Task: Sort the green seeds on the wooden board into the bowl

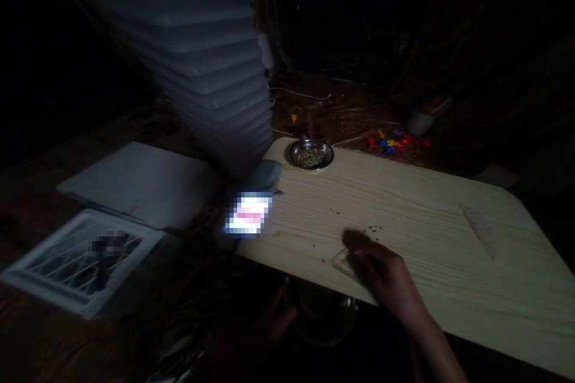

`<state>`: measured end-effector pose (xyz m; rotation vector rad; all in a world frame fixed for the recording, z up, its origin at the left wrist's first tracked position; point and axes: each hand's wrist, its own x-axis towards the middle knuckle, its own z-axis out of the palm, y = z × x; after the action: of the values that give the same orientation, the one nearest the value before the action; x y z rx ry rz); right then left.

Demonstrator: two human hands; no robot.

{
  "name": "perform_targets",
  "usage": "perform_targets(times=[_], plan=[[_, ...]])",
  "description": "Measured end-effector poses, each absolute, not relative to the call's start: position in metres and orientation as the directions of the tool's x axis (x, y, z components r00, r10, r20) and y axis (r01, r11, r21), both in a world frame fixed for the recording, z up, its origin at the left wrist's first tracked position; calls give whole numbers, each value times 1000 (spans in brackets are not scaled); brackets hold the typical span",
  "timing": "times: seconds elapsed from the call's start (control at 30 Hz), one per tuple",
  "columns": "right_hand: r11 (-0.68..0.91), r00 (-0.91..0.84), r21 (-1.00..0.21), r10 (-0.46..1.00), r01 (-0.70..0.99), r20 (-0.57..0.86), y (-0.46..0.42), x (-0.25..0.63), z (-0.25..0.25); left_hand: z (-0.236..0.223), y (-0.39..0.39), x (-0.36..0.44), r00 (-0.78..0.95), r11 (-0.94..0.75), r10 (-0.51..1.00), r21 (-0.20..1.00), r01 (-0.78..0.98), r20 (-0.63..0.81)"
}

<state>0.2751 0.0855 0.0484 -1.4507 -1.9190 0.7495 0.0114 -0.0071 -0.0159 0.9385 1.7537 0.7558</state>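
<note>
Below the table edge, in deep shadow, is the left hand [281, 314]. Just to the right of its fingers is a round, shiny bowl [323, 335], probably of metal; whether these fingers grip its rim, I cannot tell. The right hand [386, 272] is low over the near edge of the table [431, 215], with its fingers [371, 251] bent and pointing to the left. It is too dark and blurred to tell whether they are together or clamped on something. Directly left of their tips, on the wood-grained table top, lies a pale, flat piece [341, 260] with straight edges; I cannot tell if the fingers touch it. Just beyond the same fingers small dark bits [374, 228] are scattered, and a few more lie to their left.

Farther left of the right fingers a phone [249, 215] shines white with a pink band; its screen is covered by coarse squares, so no writing can be read. Well beyond the fingers, at the far edge, stands a shallow, round metal dish [312, 155] with pale grains [309, 158] inside. Still farther, beyond the table, colourful small pieces [390, 142] lie on the floor, and at far left hangs a ribbed, whitish sheet [202, 60].
</note>
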Motion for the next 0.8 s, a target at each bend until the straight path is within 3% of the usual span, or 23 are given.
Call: perform_targets(times=[0.1,0.23,0.33,0.47,0.67,0.8], plan=[[214,-197,-759,974,615,116,87,277,49,-28,-10,-1,-177,496,868,807,321,-463],[213,-128,-721,977,659,172,97,254,49,-25,-7,-7,-123,556,831,813,174,-542],[266,-184,-726,964,634,193,97,230,53,-12,-5,-4,-129,588,807,803,95,-576],[250,-296,-800,950,546,96,84,239,55,2,-4,-4,-121,592,804,803,64,-583],[25,71,-773,993,634,91,77,311,38,7,2,-6,-68,617,786,785,57,-614],[-15,168,-784,979,621,114,82,330,30,6,6,-2,-33,623,782,778,86,-623]])
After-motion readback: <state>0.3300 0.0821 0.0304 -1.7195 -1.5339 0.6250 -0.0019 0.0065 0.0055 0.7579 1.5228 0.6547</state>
